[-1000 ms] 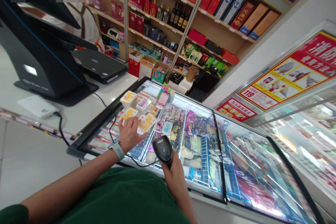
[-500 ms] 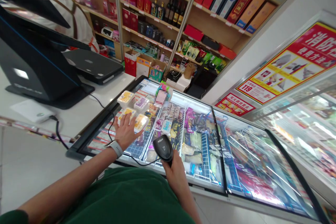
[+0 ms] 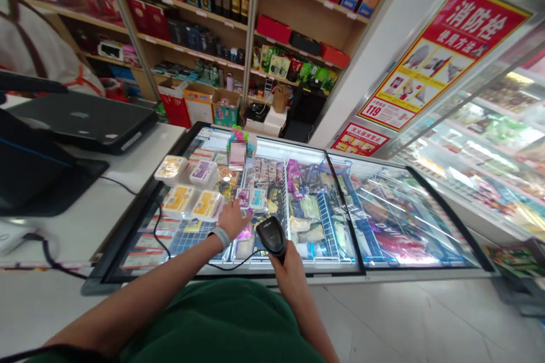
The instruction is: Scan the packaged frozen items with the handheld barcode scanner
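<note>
My right hand [image 3: 290, 267] is wrapped round the handle of a black barcode scanner [image 3: 271, 235], whose cord runs off to the left. My left hand [image 3: 232, 220], with a watch on the wrist, reaches over the freezer's glass top, thumb and fingers apart. Its fingertips are by a small purple-and-white pack [image 3: 243, 197] and a small blue-and-white pack [image 3: 258, 199]; whether they touch is unclear. Left of that hand, several clear-lidded tubs stand grouped on the glass, among them a yellow-labelled tub [image 3: 207, 205] and a purple-labelled tub [image 3: 203, 172].
Below the glass, the chest freezer [image 3: 340, 274] holds bagged goods in wire baskets. A colourful ornament [image 3: 237, 137] stands at its back edge. At left are a counter [image 3: 140, 150] and black till equipment [image 3: 91, 119]. Stocked shelves [image 3: 204, 11] line the back.
My left hand has moved right, from the yellow-labelled tubs to beside the small packs. My right hand still holds the scanner. The view has turned rightward.
</note>
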Motion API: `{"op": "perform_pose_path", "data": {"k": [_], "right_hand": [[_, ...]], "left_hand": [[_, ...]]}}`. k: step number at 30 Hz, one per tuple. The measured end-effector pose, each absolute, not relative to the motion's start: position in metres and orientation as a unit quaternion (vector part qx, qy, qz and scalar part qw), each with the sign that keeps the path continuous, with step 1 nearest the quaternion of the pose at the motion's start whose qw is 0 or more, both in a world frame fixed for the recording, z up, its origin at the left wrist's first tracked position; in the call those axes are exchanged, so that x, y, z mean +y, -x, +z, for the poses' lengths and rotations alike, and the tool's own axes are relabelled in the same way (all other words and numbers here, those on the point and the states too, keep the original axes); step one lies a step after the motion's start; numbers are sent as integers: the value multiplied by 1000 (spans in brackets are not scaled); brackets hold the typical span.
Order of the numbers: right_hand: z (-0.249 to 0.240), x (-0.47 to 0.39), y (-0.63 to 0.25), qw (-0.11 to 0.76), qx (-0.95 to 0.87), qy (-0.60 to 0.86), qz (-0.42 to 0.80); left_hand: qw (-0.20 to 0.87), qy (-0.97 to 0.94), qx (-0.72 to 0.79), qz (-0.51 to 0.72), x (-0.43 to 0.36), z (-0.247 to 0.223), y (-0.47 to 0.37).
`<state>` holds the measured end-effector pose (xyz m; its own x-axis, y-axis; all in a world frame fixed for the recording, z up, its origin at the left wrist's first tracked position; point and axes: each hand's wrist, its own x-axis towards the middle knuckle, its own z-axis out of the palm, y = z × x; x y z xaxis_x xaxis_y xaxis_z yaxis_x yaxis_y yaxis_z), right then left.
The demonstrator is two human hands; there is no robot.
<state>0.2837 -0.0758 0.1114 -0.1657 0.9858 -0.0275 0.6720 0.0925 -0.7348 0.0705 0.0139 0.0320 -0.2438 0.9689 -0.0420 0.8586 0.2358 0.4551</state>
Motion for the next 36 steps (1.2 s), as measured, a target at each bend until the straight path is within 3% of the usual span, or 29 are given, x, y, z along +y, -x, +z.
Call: {"op": "perform_pose_path", "data": {"k": [8,20,30,36], "right_hand": [[105,-88,-304,267,-640,645,320],[104,-90,-307,279,-626,659,309],[103,-86,-300,283,-655,637,293],[101,-84,-295,276,-676,618,290]], "left_hand": [[174,-524,827,105,55,11,-93],[172,-518,829,118,63,8,-92],[234,-516,802,191,37,33,-86],[326,-468,773,279,15,39,-72]]}}
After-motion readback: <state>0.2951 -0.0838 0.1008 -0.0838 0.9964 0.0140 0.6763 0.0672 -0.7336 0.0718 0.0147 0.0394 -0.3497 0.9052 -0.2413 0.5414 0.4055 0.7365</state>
